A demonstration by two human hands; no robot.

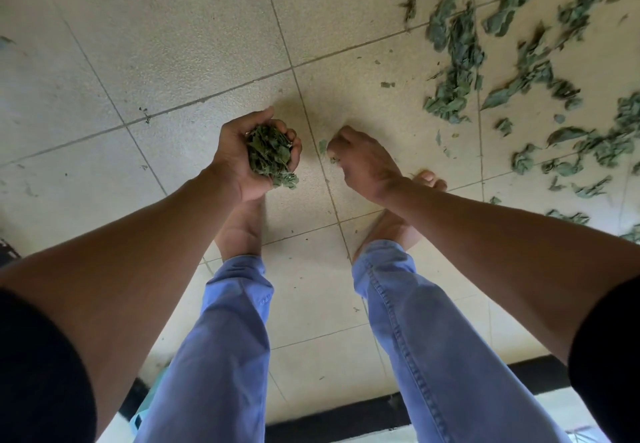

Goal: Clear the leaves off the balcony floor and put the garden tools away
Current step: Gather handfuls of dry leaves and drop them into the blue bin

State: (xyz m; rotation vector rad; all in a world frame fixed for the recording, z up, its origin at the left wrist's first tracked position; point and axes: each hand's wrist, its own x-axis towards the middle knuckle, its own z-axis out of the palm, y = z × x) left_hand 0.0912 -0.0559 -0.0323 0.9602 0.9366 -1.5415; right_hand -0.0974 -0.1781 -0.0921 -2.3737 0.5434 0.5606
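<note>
Our left hand (249, 158) cups a handful of leaves (269, 157) mid-frame; our right hand (360, 162) pinches a few leaf scraps (331, 159). Many scattered leaves (460, 61) litter the tiled floor (173, 44) at upper right, so clearing looks barely begun; we see no tools.

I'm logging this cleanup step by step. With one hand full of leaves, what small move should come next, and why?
Probably add the right hand's few leaf bits to the bunch of leaves cupped in the left hand, then reach right. The right hand is curled around only small scraps, while most loose leaves lie scattered on the tiled floor to the right.
</note>
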